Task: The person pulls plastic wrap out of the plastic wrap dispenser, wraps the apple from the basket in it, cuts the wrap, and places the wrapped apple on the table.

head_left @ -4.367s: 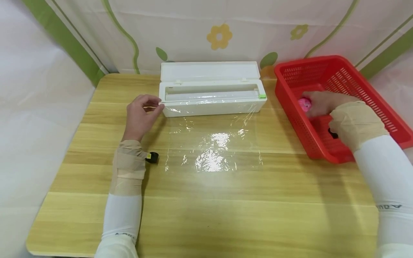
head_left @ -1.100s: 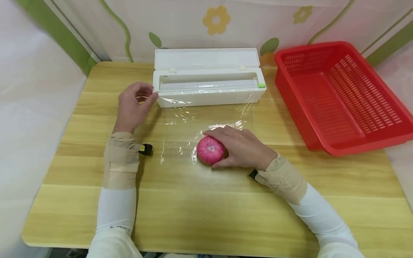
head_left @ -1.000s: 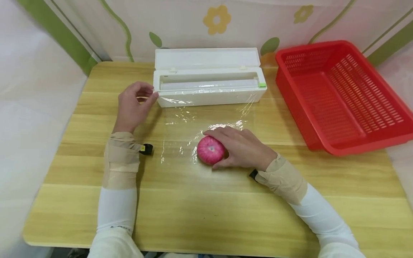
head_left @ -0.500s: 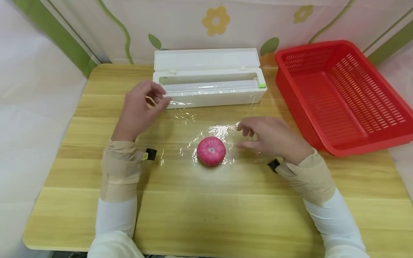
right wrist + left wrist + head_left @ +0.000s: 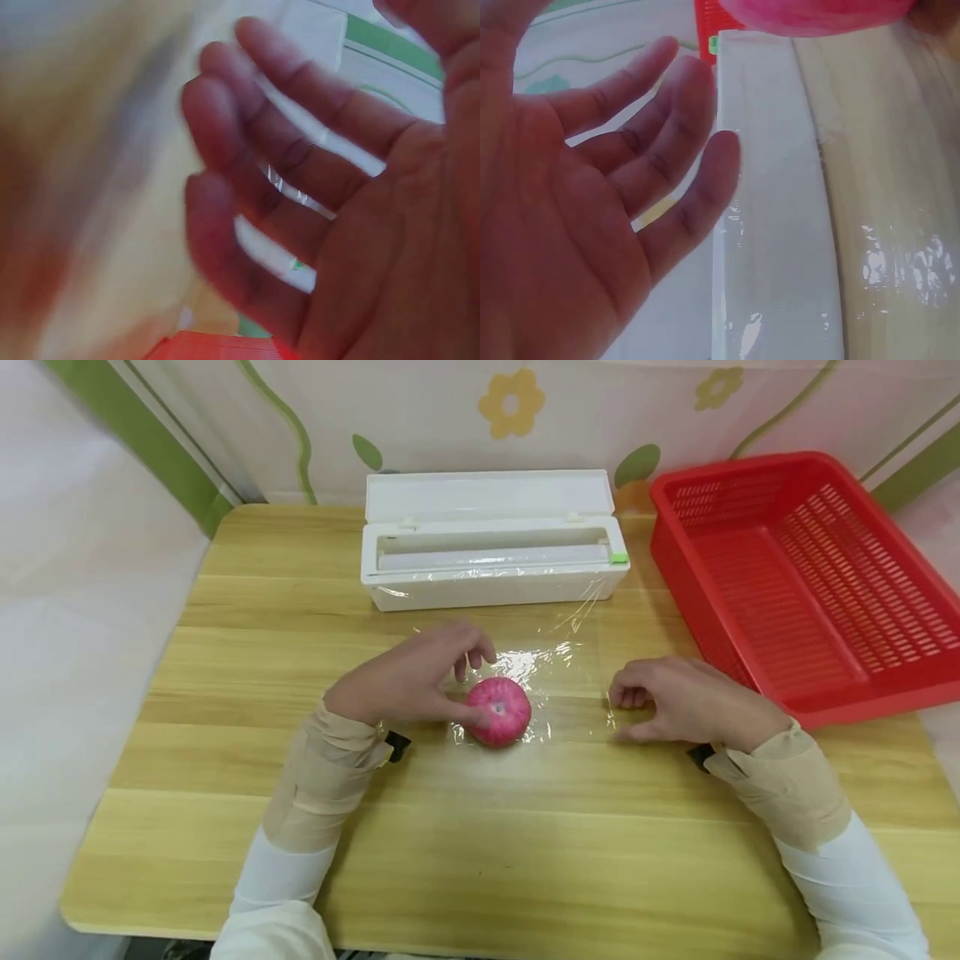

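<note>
A round pink apple (image 5: pixel 501 713) sits on clear cling film (image 5: pixel 558 664) spread over the table. The film runs out from a white cling film dispenser (image 5: pixel 491 589) whose lid stands raised. My left hand (image 5: pixel 412 681) is beside the apple, thumb across its near left side and fingers above its far left, bent but not closed round it. In the left wrist view the apple (image 5: pixel 817 11) shows at the top, apart from the long fingers. Over the film's right edge, my right hand (image 5: pixel 686 702) has loosely bent fingers; its wrist view shows nothing in the palm (image 5: pixel 390 247).
A red plastic basket (image 5: pixel 693 577) stands at the back right of the wooden table (image 5: pixel 480 877). A green slider (image 5: pixel 618 558) sits at the dispenser's right end. A patterned curtain (image 5: pixel 427 418) hangs behind the table.
The right hand brought the apple from the basket, set it on the film, let go and moved right. The left hand left the dispenser's left corner and came to the apple.
</note>
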A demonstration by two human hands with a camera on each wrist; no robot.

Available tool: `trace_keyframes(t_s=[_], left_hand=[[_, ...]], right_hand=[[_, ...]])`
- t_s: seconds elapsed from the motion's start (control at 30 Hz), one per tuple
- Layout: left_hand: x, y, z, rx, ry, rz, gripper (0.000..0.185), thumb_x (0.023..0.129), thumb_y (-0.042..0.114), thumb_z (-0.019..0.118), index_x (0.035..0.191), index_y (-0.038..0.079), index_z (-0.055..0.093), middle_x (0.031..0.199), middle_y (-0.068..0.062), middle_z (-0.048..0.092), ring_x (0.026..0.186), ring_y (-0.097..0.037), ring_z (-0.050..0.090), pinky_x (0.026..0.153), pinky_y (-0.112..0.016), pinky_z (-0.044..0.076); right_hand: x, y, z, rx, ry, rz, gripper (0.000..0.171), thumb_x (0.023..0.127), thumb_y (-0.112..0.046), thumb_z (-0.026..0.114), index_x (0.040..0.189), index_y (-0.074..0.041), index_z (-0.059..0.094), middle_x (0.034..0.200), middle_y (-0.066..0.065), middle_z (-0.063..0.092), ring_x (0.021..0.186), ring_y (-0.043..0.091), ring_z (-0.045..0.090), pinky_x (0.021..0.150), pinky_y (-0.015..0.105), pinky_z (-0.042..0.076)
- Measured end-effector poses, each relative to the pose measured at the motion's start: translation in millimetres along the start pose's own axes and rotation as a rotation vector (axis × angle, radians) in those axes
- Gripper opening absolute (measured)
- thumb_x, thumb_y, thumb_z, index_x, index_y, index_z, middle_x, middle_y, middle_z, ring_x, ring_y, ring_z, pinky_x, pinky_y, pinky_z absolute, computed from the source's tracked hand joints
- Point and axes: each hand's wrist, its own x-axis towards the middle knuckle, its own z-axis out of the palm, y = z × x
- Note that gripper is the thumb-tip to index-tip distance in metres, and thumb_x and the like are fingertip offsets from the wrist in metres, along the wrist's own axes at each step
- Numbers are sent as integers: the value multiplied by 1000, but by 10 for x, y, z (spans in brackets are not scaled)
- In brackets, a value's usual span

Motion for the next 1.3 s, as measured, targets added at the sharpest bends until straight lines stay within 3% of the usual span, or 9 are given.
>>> trace_keyframes(t_s=[0.2,0.4,0.67,0.8,1.0,1.1,1.17,1.23,1.3], left_hand=[[16,-12,57,27,-40,20,72,75,39,97,129,11,58,120,-2,61,108,-20,60,95,-39,56],[27,-25,98,18,-59,35,58,77,35,96,122,18,63,117,2,59,107,-19,60,95,-42,58],[65,-28,110,29,-66,63,50,80,32,95,119,20,66,116,5,62,106,-17,60,97,-41,58],[74,-31,110,36,-66,67,47,80,33,94,115,19,67,114,4,61,106,-19,61,97,-41,58],[79,-17,90,22,-62,48,47,79,32,95,114,16,67,114,2,62,106,-21,62,96,-42,58],[75,-14,78,19,-61,41,47,79,31,95,115,15,68,115,1,63,106,-21,62,96,-43,58],[71,-14,77,10,-62,39,47,80,29,95,115,14,68,115,0,63,106,-21,62,97,-43,58],[67,-21,81,0,-63,38,46,80,28,95,115,14,69,116,-1,63,106,-20,63,97,-43,58],[66,-26,90,-5,-60,41,46,80,27,95,115,13,69,115,-2,63,106,-20,64,97,-43,59]], right_hand=[[-58,5,120,6,9,-84,34,76,-27,95,101,-34,73,96,-20,67,89,2,62,80,26,56],[-39,62,183,28,17,-169,31,81,-14,89,93,-37,72,91,-23,64,85,-2,61,77,23,55],[-95,109,130,29,68,-273,25,84,-13,89,91,-35,79,96,-26,68,87,-6,65,77,26,60],[-164,39,27,-53,164,-314,22,82,-15,91,91,-31,80,96,-24,68,85,-4,67,69,24,59],[-171,-145,-129,-234,398,-428,26,73,-11,94,92,-22,81,97,-10,70,79,6,70,51,26,51],[-128,-259,-181,-290,496,-486,3,94,-21,81,95,-17,82,98,-2,72,79,12,72,49,31,52],[-100,-351,-209,-317,545,-512,11,100,-22,75,95,-15,81,97,0,72,75,14,71,47,32,51],[-69,-456,-241,-352,580,-524,8,101,-16,73,95,-14,79,97,1,72,73,14,70,46,32,50],[-38,-565,-274,-383,595,-532,16,89,1,79,97,-12,76,97,2,72,74,15,69,45,31,49]])
